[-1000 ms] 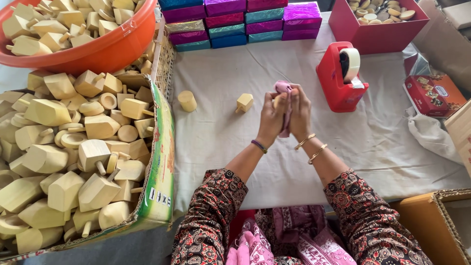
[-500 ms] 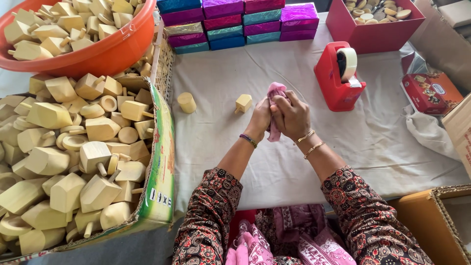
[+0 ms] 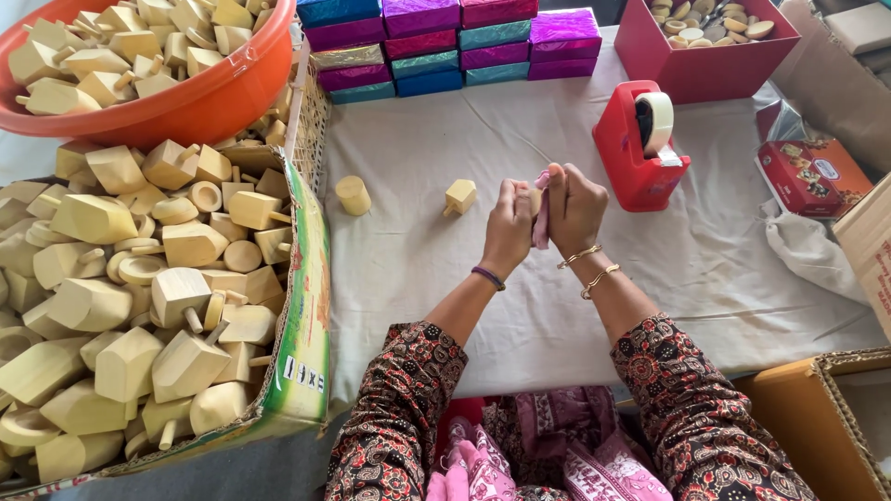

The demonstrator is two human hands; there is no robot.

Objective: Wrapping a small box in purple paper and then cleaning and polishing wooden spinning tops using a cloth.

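My left hand (image 3: 508,227) and my right hand (image 3: 574,209) are pressed together over the white cloth-covered table (image 3: 418,278). Between them I grip a pink cloth (image 3: 540,218) wrapped around a small pale wooden piece (image 3: 534,197), mostly hidden by my fingers. A loose wooden spinning top (image 3: 459,196) lies just left of my left hand. Further left stands a round wooden piece (image 3: 353,195).
A cardboard box (image 3: 306,353) full of wooden tops fills the left side, with an orange basin (image 3: 204,102) of more behind it. Shiny coloured boxes (image 3: 436,42) are stacked at the back. A red tape dispenser (image 3: 640,144) and a red box (image 3: 705,60) stand at right.
Both hands have shifted slightly nearer and left with the pink cloth, and turned it between them. The loose tops on the table have not moved.
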